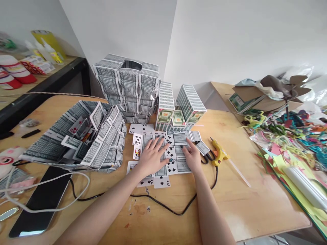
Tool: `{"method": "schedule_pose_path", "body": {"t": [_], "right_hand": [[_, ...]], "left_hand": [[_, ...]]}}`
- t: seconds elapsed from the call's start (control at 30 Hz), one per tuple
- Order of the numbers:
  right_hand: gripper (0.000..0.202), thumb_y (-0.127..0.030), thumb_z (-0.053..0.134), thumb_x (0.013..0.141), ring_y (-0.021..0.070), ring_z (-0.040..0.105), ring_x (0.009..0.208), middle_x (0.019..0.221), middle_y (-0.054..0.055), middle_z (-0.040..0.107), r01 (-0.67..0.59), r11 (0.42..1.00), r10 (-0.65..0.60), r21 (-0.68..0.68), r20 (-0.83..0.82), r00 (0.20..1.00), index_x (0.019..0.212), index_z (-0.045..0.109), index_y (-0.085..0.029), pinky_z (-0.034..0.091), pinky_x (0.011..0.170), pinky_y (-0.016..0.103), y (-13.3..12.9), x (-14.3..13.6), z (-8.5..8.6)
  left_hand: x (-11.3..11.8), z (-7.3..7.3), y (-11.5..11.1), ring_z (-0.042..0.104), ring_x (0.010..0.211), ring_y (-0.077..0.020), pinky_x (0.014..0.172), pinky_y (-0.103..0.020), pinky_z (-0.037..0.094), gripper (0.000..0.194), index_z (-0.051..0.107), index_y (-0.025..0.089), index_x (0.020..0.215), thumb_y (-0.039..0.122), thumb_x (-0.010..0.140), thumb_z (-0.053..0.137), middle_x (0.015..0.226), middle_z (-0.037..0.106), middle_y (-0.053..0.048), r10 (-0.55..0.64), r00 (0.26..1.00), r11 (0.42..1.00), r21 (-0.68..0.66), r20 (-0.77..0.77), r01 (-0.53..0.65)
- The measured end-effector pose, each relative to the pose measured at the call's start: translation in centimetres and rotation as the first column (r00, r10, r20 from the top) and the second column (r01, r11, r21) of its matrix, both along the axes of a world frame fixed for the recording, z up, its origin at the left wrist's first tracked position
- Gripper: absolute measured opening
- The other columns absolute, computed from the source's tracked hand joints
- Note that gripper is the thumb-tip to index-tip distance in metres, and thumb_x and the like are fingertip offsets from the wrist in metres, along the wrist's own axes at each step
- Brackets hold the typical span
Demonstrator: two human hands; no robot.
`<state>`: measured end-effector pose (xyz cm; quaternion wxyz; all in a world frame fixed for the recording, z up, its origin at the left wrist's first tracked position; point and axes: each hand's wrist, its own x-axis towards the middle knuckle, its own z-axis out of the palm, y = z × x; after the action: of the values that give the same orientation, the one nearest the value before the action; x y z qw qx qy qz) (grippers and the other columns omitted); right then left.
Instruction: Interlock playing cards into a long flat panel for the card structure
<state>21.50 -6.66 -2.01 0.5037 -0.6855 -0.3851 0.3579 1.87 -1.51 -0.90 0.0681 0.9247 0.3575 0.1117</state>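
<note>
A flat sheet of playing cards point(172, 166), some face up and some back up, lies on the table before me. My left hand point(152, 158) rests on its left half, palm down with fingers spread. On its right side my right hand point(192, 157) touches the card backs with thumb and forefinger apart; its other fingers are partly hidden. Near that hand are black-handled scissors point(209, 156), partly covered by cards, and a yellow glue gun point(218, 153) with a clear glue stick point(240, 173) at its back.
Behind the cards stand a large card-built box point(138, 90) and stacked card packs point(191, 98). An open card-built container point(102, 143) holding loose cards is at left, near a phone point(43, 200). A black cable point(163, 204) crosses the table. Craft scraps point(288, 136) lie at right.
</note>
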Motion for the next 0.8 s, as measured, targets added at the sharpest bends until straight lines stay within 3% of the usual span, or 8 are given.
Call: {"method": "schedule_pose_path", "body": {"t": [0.2,0.37,0.57,0.8], "right_hand": [[0.063,-0.042,0.055,0.074,0.0226,0.061,0.076,0.083,0.007,0.068,-0.016,1.0,0.019,-0.016,0.188,0.982,0.129,0.046,-0.014,0.05,0.069,0.036,0.0,0.2,0.2],[0.059,-0.04,0.057,0.073,0.0237,0.061,0.085,0.097,0.008,0.067,-0.043,0.999,0.041,0.003,0.223,0.974,0.126,0.049,-0.016,0.049,0.076,0.038,-0.2,0.2,0.6],[0.064,-0.04,0.058,0.072,0.0236,0.062,0.08,0.089,0.007,0.069,-0.029,0.999,0.034,-0.036,0.149,0.988,0.13,0.045,-0.015,0.05,0.072,0.038,-0.5,0.0,0.7],[0.068,-0.043,0.057,0.073,0.0228,0.064,0.071,0.081,0.006,0.069,-0.048,0.999,0.045,-0.023,-0.1,0.994,0.133,0.04,-0.015,0.052,0.065,0.037,-0.5,-0.4,1.1]], "left_hand": [[0.0,-0.2,0.0,0.012,0.135,-0.0257,0.109,-0.046,0.013,0.061,0.026,0.029,0.138,0.058,0.085,0.029,0.147,0.02,-0.001,-0.005,1.0,1.0,0.013,0.0,0.005],[-0.1,-0.1,0.0,0.012,0.135,-0.0253,0.109,-0.046,0.013,0.06,0.025,0.028,0.139,0.057,0.086,0.027,0.147,0.02,-0.001,-0.014,1.0,1.0,0.02,0.004,0.014],[-0.1,0.0,0.0,0.014,0.135,-0.0246,0.109,-0.046,0.014,0.054,0.026,0.031,0.138,0.052,0.088,0.026,0.147,0.02,0.001,-0.008,1.0,1.0,0.011,0.007,0.008],[-0.1,0.0,0.0,0.014,0.135,-0.0253,0.109,-0.046,0.015,0.054,0.025,0.03,0.138,0.052,0.088,0.026,0.147,0.019,0.001,-0.01,1.0,1.0,-0.018,0.003,0.01]]}}
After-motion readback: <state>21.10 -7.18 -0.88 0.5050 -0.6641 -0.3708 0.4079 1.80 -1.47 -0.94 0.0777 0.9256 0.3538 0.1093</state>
